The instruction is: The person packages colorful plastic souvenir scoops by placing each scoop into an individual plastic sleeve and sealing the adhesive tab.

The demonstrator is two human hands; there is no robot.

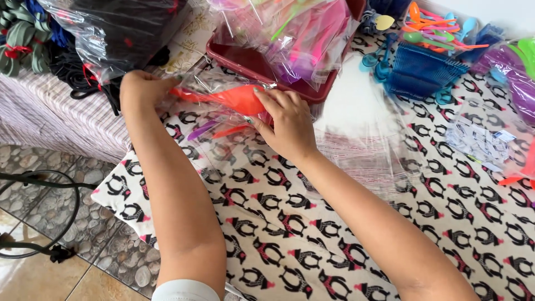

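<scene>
Bench, covered with a white cloth [290,245] printed with black penguins; the near left corner of the cloth hangs over a pebble-tiled floor [67,223].

Far left edge: bundles of green and black elastic bands [22,44], and a large clear bag of dark goods [128,28] beside them.

Left hand [139,89]: grip pressed together on the left end of a small clear plastic bag [223,111], near the left edge of the bench.

Small clear plastic bag: held just above the cloth between both hands. An orange plastic spoon [234,99] lies inside or at its mouth; the glare on the film makes it hard to say which. A purple and an orange piece [214,131] show just below, probably in the same bag.

Right hand [284,125]: fingers pinching the bag's right end over the orange spoon's bowl.

Progress, as judged: filled bags sit in a dark red tray [245,61] just behind the hands, so part of the packing looks done. A stack of empty clear bags [368,139] lies right of the right hand, and loose coloured spoons [434,28] wait at the far right corner beside a blue fork bundle [423,72], so much remains.

Open room: bare cloth toward the near edge; the far edge is crowded, and the left hand works close to the drop-off.
</scene>
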